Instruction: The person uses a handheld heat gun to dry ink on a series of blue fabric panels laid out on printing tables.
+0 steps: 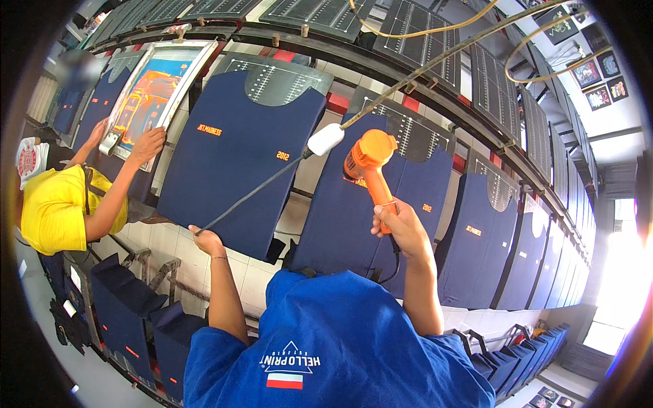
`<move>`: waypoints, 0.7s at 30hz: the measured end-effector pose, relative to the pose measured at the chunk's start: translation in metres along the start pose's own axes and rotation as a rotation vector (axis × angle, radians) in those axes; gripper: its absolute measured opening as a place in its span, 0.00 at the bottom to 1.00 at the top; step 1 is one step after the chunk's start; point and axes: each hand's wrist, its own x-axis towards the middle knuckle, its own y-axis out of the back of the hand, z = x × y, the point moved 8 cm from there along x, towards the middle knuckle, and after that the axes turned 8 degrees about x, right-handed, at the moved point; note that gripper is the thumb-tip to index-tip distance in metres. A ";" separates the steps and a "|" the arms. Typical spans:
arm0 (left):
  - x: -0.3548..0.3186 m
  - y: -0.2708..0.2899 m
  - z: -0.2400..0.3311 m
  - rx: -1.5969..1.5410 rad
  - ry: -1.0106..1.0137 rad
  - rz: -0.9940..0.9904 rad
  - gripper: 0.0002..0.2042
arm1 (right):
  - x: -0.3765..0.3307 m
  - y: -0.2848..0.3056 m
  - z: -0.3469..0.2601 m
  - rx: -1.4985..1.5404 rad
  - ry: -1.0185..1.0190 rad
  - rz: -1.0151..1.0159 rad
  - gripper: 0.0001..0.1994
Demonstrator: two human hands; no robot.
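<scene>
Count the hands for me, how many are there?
4. The left hand grips a black cable, the right hand grips the orange heat gun, and a co-worker's two hands rest on the framed screen upper left. More may be hidden.

Both forearms raised forward; left hand [207,239] closed in a light grip, right hand [398,221] fisted, wrist cocked upward.

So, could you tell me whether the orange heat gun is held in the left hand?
No, the orange heat gun is gripped by the right hand, while the left hand holds a dark cable.
</scene>
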 end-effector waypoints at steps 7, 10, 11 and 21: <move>-0.003 0.002 0.000 -0.006 0.002 0.018 0.36 | 0.002 0.000 0.000 -0.018 -0.049 0.035 0.14; -0.015 0.005 0.014 0.008 0.009 0.024 0.36 | 0.003 0.003 0.003 -0.014 -0.039 0.049 0.13; -0.013 0.005 0.013 0.010 0.014 0.017 0.36 | 0.002 -0.001 0.001 -0.045 -0.013 0.045 0.13; -0.004 -0.001 -0.001 0.023 0.040 0.018 0.37 | -0.002 0.014 0.001 -0.007 -0.054 0.072 0.13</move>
